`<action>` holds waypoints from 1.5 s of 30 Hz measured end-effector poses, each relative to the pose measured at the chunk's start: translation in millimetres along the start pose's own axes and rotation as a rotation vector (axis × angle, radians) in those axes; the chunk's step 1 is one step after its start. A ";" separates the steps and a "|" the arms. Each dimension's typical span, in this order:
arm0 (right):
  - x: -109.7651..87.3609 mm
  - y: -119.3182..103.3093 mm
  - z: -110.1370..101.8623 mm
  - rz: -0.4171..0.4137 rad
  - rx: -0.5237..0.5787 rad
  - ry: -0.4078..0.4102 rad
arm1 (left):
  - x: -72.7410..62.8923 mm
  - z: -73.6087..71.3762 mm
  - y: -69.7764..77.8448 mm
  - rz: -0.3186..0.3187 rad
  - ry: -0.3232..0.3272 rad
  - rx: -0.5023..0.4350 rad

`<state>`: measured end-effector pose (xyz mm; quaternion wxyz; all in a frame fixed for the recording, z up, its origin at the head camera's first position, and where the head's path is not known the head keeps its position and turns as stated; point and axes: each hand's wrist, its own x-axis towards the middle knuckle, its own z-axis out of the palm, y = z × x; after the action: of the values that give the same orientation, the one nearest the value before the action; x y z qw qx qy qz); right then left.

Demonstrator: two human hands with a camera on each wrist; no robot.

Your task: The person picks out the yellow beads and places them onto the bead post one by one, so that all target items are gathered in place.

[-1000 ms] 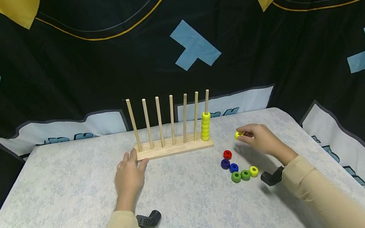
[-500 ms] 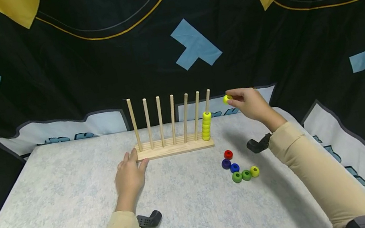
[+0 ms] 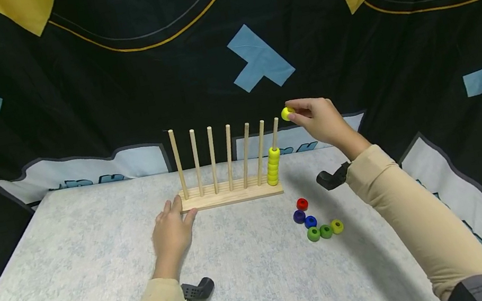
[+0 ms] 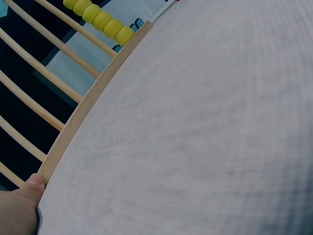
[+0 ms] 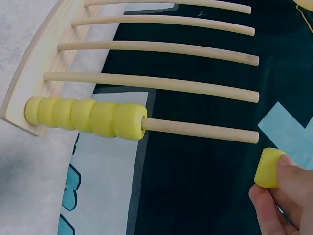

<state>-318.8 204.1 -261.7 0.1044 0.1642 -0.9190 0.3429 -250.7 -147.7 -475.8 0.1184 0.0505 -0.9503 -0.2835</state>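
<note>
A wooden rack with several upright pegs [image 3: 235, 198] stands near the table's far side. Its rightmost peg carries a stack of yellow beads [image 3: 273, 166], the peg's upper part bare. My left hand [image 3: 172, 233] holds the left end of the rack's base, thumb at the front edge, as the left wrist view also shows. Between thumb and fingers my right hand [image 3: 320, 120] pinches a yellow bead [image 5: 268, 168], raised beside the top of that rightmost peg and apart from it. The other pegs bear no beads.
Right of centre on the table [image 3: 244, 279] lie loose beads: one red [image 3: 302, 204], one purple [image 3: 299, 216], one blue [image 3: 310, 221], two green [image 3: 314, 234] and one yellow [image 3: 337, 226]. A dark cloth [image 3: 125, 95] hangs behind the table.
My right hand has lifted the yellow bead from low over the table, up and to the left, beside the rightmost peg's top. The left hand has stayed on the rack.
</note>
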 end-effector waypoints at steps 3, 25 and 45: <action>1.8 -2.2 0.9 -0.007 0.012 -0.011 | 0.0 0.5 -0.1 -0.001 0.000 0.002; 6.7 -8.7 14.7 -0.016 -0.006 -0.051 | -2.5 1.8 2.0 -0.005 0.002 0.004; -49.3 33.9 19.3 -0.029 -0.015 -0.075 | -1.2 -2.7 3.3 -0.004 -0.009 0.014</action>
<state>-287.4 226.7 -311.2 0.0759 0.1894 -0.9223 0.3283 -248.9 -146.3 -472.1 0.1131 0.0519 -0.9527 -0.2773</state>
